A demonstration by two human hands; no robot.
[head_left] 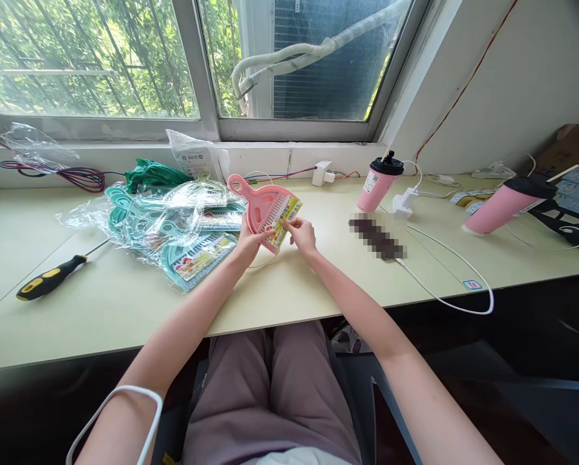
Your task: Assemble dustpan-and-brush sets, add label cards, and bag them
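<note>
A small pink dustpan [261, 200] with a loop handle is held up over the desk, its handle pointing to the upper left. Across its front lies a yellow-green printed label [285, 215]. My left hand [251, 242] is closed on the dustpan's lower left side, thumb on the front near the label. At the right edge, my right hand [300, 234] pinches the label or the dustpan rim beneath it; which of the two is hidden by the fingers. Left of my hands lie several mint-green dustpans [173, 223] in clear plastic wrapping, with similar labels.
A black-and-yellow screwdriver [52, 279] lies at the left. Two pink cups [371, 187] with black lids stand at the right. A white charger [404, 203], a white cable [464, 309] and a pixelated object [377, 237] lie between. The desk [289, 303] backs onto a window.
</note>
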